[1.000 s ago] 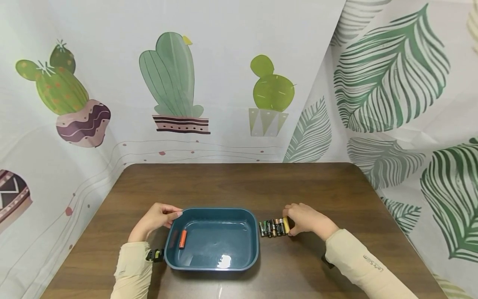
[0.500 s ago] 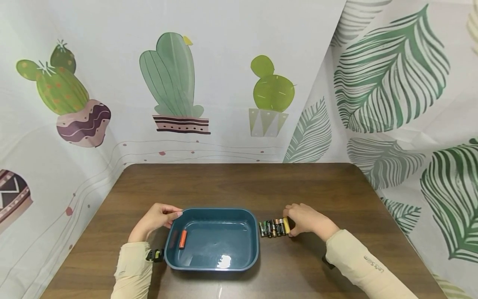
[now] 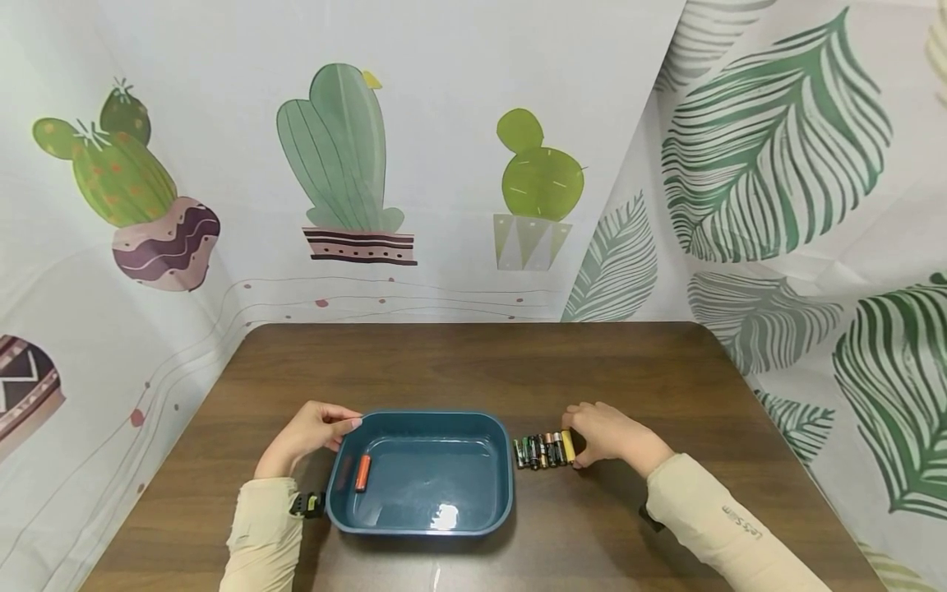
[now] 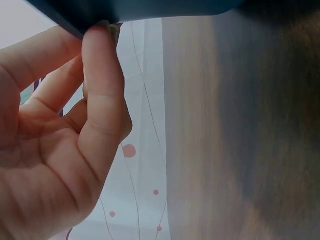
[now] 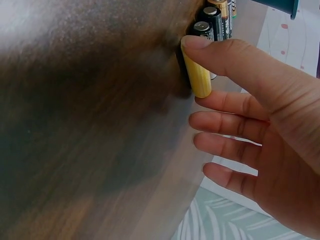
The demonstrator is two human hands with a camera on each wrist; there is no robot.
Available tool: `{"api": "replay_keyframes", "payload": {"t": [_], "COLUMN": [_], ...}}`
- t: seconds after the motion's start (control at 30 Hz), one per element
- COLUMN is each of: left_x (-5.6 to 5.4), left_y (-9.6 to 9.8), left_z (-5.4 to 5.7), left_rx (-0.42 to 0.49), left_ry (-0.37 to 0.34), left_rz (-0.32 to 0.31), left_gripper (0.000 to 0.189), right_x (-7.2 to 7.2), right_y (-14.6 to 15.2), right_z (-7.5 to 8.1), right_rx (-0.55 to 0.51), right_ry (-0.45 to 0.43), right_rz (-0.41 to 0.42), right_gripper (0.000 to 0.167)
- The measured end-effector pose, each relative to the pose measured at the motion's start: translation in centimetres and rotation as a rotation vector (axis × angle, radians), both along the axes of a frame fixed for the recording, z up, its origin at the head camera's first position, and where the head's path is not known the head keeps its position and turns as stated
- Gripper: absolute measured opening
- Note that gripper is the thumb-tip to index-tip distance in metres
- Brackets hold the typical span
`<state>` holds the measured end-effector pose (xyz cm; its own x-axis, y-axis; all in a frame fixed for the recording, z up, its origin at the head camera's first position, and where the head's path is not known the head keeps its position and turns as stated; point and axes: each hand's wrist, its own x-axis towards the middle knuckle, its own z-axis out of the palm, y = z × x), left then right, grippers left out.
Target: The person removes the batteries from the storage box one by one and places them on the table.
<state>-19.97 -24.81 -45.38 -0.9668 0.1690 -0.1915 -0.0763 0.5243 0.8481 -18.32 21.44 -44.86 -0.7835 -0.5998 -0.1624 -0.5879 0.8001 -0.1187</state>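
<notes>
A dark blue rectangular plastic tray lies on the table, one orange-red battery at its left inside. My left hand pinches the tray's far left corner; in the left wrist view the thumb and fingers meet at its dark edge. Right of the tray, several small batteries lie side by side in a row. At the row's right end is a yellow battery. My right hand pinches it end to end between thumb and index finger, the other fingers spread beside it.
The brown wooden table reaches back to a white cloth printed with cacti and leaves. A black band is worn on the left wrist, next to the tray's left side.
</notes>
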Motion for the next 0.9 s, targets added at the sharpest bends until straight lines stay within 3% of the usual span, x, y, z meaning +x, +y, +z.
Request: {"api": "replay_keyframes", "payload": {"t": [0.2,0.43,0.7,0.9], "left_x": [0.0,0.0,0.2,0.2], "left_y": [0.0,0.0,0.1,0.0], "left_z": [0.1,0.2,0.3,0.1], "left_rx": [0.000,-0.005,-0.003,0.010], "left_ry": [0.004,0.000,0.003,0.003], "left_rz": [-0.013,-0.012,-0.005,0.004], "left_gripper": [0.023,0.023,0.024,0.023], "right_x": [0.0,-0.6,-1.1,-1.9], "right_y": [0.0,-1.3,-5.5,-9.4], "right_z": [0.8,3.4,6.1,6.8], "right_rx": [0.001,-0.018,-0.105,-0.165], "right_ry": [0.011,0.063,0.171,0.195], "right_rz": [-0.012,-0.002,0.102,0.160], "right_gripper": [0.048,0.044,0.033,0.031]}}
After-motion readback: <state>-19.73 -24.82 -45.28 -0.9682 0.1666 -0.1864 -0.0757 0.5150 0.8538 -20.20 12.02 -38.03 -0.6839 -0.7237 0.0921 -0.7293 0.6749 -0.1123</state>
